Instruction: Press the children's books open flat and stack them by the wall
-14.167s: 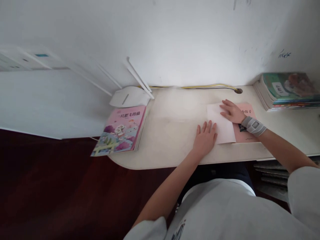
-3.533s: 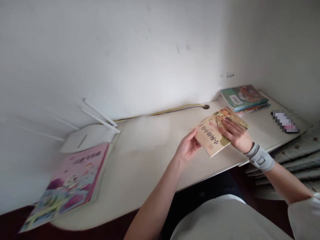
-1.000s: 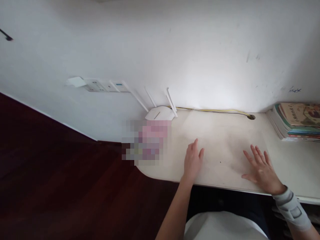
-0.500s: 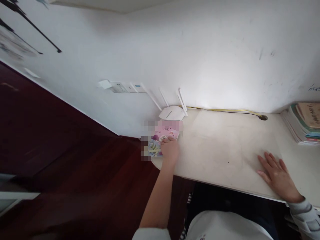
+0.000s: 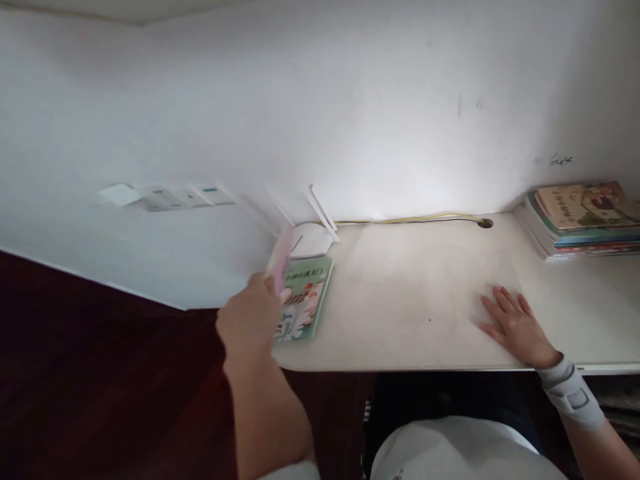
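My left hand [image 5: 250, 313] is closed on a thin pink book [image 5: 281, 259], which is lifted and tilted nearly edge-on at the left end of the desk. Beneath and beside it lies a green book [image 5: 306, 300] with a picture cover, partly hidden by the hand and the pink book. My right hand [image 5: 515, 328], its wrist wrapped in a grey band, lies flat on the white desk [image 5: 395, 300] with fingers spread, holding nothing.
A white router [image 5: 311, 241] with upright antennas stands behind the green book. Yellow and black cables [image 5: 415, 219] run along the wall to a hole [image 5: 485, 223]. A stack of books [image 5: 575, 220] sits at the back right. Wall sockets [image 5: 185, 197] are at left.
The pink book has been raised off the desk and tipped up to the left by my left hand, uncovering the green book. The view has turned; my right hand still rests flat.
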Action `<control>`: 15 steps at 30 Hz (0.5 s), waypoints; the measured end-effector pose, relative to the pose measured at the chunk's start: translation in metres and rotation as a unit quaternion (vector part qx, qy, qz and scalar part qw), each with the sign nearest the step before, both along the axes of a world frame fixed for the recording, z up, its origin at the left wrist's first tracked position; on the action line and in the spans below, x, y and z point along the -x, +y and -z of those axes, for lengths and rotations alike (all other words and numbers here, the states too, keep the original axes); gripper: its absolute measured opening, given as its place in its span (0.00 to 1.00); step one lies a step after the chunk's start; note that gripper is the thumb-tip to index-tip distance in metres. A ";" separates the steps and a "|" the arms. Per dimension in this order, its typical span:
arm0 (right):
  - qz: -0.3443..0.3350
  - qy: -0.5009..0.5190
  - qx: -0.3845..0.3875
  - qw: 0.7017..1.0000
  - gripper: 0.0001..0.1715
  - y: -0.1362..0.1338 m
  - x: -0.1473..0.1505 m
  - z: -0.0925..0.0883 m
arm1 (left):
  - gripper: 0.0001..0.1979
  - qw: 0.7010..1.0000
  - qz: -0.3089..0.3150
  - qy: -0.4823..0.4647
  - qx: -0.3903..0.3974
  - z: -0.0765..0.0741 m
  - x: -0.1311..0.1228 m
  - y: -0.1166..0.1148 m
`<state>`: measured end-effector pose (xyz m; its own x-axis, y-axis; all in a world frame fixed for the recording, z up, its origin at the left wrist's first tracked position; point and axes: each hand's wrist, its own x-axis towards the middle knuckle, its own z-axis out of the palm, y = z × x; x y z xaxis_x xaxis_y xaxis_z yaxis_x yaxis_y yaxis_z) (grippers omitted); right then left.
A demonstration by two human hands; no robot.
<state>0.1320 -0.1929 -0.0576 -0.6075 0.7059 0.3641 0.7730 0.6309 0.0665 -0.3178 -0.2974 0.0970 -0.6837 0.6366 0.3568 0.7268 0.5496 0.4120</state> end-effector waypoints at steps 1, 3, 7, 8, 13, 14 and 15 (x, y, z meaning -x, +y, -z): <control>0.002 -0.001 0.001 1.000 0.28 0.000 0.001 -0.001 | 0.15 1.000 -0.018 0.015 -0.015 -0.007 -0.008 0.000; 0.006 0.000 0.004 1.000 0.28 -0.001 0.002 -0.005 | 0.17 0.997 -0.006 0.019 -0.070 -0.014 -0.028 0.009; 0.013 0.002 0.020 1.000 0.27 -0.004 0.005 -0.011 | 0.23 0.928 0.229 -0.202 -0.214 0.010 -0.077 0.058; 0.016 -0.001 0.024 1.000 0.27 -0.004 0.006 -0.012 | 0.25 0.890 0.274 -0.294 -0.217 0.023 -0.089 0.071; 0.025 -0.010 0.038 0.999 0.28 -0.005 0.008 -0.016 | 0.27 0.807 0.304 -0.486 -0.142 0.083 -0.127 0.097; 0.025 -0.006 0.042 0.999 0.28 -0.005 0.008 -0.016 | 0.27 0.813 0.288 -0.486 -0.140 0.090 -0.128 0.096; 0.024 -0.001 0.047 0.999 0.28 -0.005 0.008 -0.016 | 0.27 0.820 0.274 -0.483 -0.139 0.096 -0.129 0.093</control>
